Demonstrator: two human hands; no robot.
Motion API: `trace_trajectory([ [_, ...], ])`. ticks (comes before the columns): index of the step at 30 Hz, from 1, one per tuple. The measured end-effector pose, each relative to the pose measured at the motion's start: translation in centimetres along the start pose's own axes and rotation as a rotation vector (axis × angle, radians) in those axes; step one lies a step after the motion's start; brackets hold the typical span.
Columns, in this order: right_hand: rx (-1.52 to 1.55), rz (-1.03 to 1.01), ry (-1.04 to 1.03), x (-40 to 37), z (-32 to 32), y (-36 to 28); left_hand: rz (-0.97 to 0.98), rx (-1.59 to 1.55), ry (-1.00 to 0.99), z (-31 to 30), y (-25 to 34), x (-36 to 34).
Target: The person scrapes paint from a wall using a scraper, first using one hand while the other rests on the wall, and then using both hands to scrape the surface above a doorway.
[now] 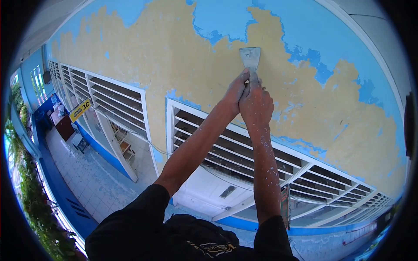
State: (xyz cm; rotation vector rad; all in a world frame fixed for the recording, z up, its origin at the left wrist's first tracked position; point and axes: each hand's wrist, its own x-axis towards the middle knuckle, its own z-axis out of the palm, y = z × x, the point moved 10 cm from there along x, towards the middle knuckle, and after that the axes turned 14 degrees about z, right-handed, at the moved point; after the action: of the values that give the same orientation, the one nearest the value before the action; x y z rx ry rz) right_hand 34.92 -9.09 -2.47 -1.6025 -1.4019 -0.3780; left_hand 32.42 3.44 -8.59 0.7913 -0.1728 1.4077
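Observation:
Both my hands grip one paint scraper [250,55], its wide metal blade pointing up against the wall [187,52]. My left hand [235,90] wraps the handle from the left, with its thumb along it. Pressed beside it, my right hand [256,103] closes round the same handle, hiding most of it. Blue paint [222,19] with ragged edges lies just above the blade; bare tan plaster surrounds it. Paint flecks speckle my right forearm.
Slatted louvre windows [226,152] run below the scraped area. At left, a yellow sign [80,110] juts out over a doorway. A chair [79,140] stands on the tiled walkway [82,178], with plants [35,204] along its outer side.

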Motion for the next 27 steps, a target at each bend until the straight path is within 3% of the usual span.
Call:
trace_trajectory([
  [5, -0.077, -0.008, -0.029, 3.4, -0.8, -2.2, -0.071, -0.174, -0.144, 3.9, 2.1, 2.2],
  [11, -0.073, -0.005, -0.033, 0.4, 0.5, -0.3, -0.050, -0.173, -0.085, 0.2, -0.4, 0.4],
  [14, -0.054, -0.098, 0.051, 2.0, -0.2, -2.0, -0.021, -0.125, -0.103, 1.7, 1.5, 2.0],
  [17, -0.124, -0.086, 0.005, 4.7, 0.0, -3.7, -0.097, -0.328, -0.278, 4.5, 3.4, 3.9],
  [23, -0.072, -0.037, -0.050, -0.1, 1.2, -0.9, 0.004, -0.148, -0.088, -0.7, 0.6, 0.0],
  [27, -0.031, -0.131, 0.039, 2.2, 0.9, -2.8, -0.045, -0.205, -0.117, 0.6, 2.3, 2.5],
])
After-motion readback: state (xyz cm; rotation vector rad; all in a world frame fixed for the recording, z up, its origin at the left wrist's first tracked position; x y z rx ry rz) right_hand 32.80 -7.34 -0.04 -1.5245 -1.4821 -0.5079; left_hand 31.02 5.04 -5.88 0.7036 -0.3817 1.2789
